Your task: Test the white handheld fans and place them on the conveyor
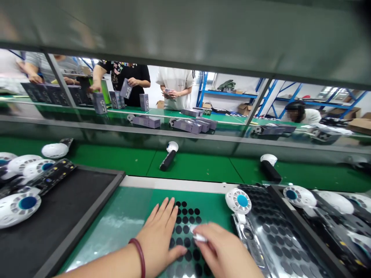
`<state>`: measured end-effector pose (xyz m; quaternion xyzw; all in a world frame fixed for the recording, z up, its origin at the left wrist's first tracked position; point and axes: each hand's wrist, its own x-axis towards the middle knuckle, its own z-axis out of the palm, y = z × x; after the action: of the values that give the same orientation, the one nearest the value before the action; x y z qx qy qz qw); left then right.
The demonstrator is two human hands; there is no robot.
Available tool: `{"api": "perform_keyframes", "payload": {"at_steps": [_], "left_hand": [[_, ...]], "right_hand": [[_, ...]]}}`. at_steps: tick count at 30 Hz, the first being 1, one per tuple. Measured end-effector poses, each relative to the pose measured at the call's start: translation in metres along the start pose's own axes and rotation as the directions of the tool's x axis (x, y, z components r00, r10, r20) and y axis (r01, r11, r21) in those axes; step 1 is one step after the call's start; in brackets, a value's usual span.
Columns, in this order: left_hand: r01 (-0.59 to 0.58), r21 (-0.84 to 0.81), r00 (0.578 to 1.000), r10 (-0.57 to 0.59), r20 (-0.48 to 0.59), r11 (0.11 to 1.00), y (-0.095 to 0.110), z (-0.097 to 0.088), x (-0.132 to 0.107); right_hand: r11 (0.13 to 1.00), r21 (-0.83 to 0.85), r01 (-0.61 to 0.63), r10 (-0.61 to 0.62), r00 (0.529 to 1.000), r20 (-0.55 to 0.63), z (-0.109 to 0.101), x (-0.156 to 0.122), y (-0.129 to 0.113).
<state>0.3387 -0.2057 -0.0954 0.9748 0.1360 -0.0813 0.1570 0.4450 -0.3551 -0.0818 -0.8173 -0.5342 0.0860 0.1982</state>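
Note:
My left hand lies flat with its fingers stretched out on a clear sheet of round black stickers, pressing its left side. Over the right part of that sheet, my right hand pinches a small white object, blurred, its kind unclear. Just right of my right hand lies an opened handheld fan with a white head, a blue centre and its handle interior exposed. Another sheet of black round stickers lies beside it.
A black tray on the left and another tray on the right hold several fans. Across a green belt lie spaced fans. Beyond a rail, co-workers handle purple boxes. A shelf hangs overhead.

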Motion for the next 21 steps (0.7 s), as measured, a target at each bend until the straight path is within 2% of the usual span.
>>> {"api": "perform_keyframes", "payload": {"at_steps": [2, 4, 8, 11, 17, 21], "left_hand": [[-0.063, 0.02, 0.998, 0.063, -0.003, 0.998, -0.003, -0.003, 0.004], [-0.111, 0.022, 0.994, 0.112, -0.019, 0.994, -0.007, -0.004, 0.007], [-0.136, 0.004, 0.99, 0.136, -0.04, 0.991, -0.011, 0.0, 0.009], [-0.138, -0.011, 0.99, 0.138, -0.033, 0.99, -0.013, 0.003, 0.009], [-0.135, -0.002, 0.991, 0.135, -0.018, 0.991, -0.013, 0.002, 0.01], [-0.136, -0.008, 0.991, 0.135, -0.023, 0.991, -0.013, 0.001, 0.009]], "right_hand": [[0.995, -0.101, -0.02, 0.018, 1.0, -0.022, -0.011, 0.022, -0.004], [0.989, -0.148, -0.024, 0.021, 1.0, -0.022, -0.01, 0.041, -0.004], [0.985, -0.165, 0.056, -0.048, 0.998, 0.049, 0.001, 0.065, 0.009], [0.979, -0.162, 0.126, -0.109, 0.988, 0.11, 0.0, 0.075, 0.018], [0.982, -0.096, 0.165, -0.147, 0.973, 0.178, -0.002, 0.095, 0.024], [0.991, 0.06, 0.123, -0.129, 0.985, 0.113, -0.015, 0.088, 0.022]]}}
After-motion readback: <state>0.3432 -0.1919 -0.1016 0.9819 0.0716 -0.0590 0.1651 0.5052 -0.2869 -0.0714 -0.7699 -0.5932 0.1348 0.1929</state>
